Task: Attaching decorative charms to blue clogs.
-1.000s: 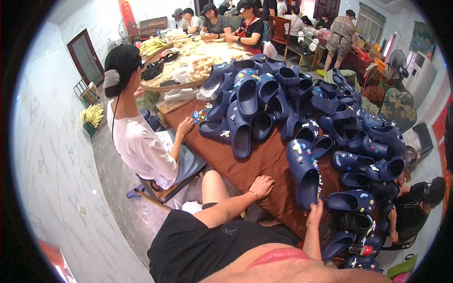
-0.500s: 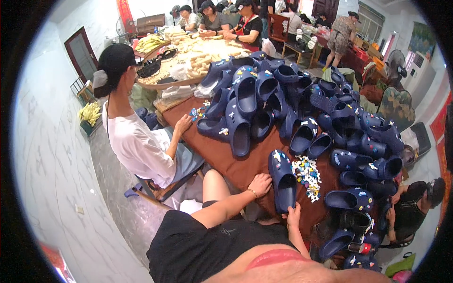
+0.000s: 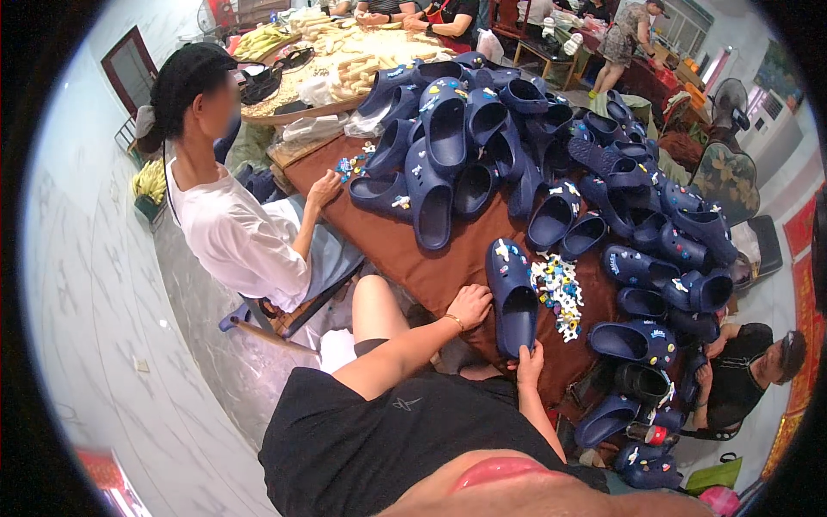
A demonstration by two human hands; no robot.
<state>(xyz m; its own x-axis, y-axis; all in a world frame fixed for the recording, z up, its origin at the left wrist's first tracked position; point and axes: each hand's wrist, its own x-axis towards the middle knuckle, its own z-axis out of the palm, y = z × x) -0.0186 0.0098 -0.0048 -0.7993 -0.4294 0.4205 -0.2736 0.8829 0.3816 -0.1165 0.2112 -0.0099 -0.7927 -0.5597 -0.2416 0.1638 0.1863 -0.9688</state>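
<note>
A navy clog (image 3: 515, 297) lies on the brown cloth in front of me, its toe pointing away and decorated with small coloured charms. My right hand (image 3: 527, 365) grips its heel, thumb on top. My left hand (image 3: 469, 307) rests on the cloth beside the clog's left side, fingers laid down and apparently holding nothing. A loose pile of small charms (image 3: 562, 297), white, blue and yellow, lies just right of the clog.
A large heap of navy clogs (image 3: 445, 129) covers the table's far part, and more clogs (image 3: 633, 342) line its right side. A person in white (image 3: 228, 228) sits at my left, reaching to small charms (image 3: 351, 165). A person in black (image 3: 743, 379) sits at right. Beyond stands a corn-covered tray (image 3: 345, 69).
The whole view has shifted, so the table and clogs appear higher. My right hand still holds the clog's heel, and my left hand stays beside it.
</note>
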